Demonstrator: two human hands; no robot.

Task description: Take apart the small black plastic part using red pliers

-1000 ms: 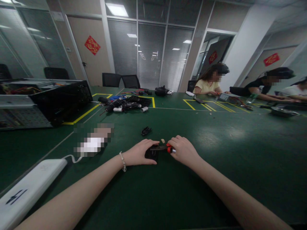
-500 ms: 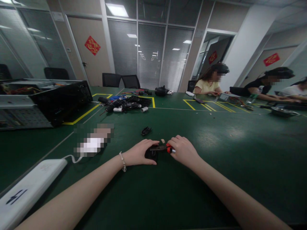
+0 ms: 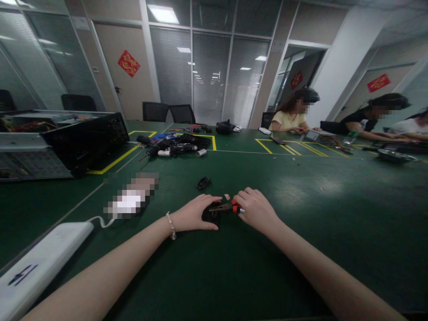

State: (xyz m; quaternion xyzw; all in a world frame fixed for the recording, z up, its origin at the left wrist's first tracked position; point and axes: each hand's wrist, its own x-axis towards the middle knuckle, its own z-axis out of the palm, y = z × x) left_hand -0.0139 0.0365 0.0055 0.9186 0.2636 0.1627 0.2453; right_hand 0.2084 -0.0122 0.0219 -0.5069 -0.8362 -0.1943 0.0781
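My left hand (image 3: 193, 213) curves around a small black part (image 3: 211, 216) on the green table (image 3: 214, 276), thumb on the near side and fingers on the far side. What exactly the part is I cannot make out. In my right hand (image 3: 256, 207) is a pair of needle-nose pliers (image 3: 224, 207) with red handles, its jaws pointing left over the black part. Just beyond the pliers lies a small pale piece (image 3: 227, 196). Farther off sits another black piece (image 3: 203, 183), apart from both hands.
An opened computer case (image 3: 96, 142) stands at the left. Near it lie a heap of black tools and cables (image 3: 177, 145) and a white power bank (image 3: 47, 254) with a cable to a blurred object. Co-workers sit at the far right, by a metal box (image 3: 317, 135).
The plier jaws have parted slightly over the black part, and my right hand has shifted very little. My left hand keeps its place.
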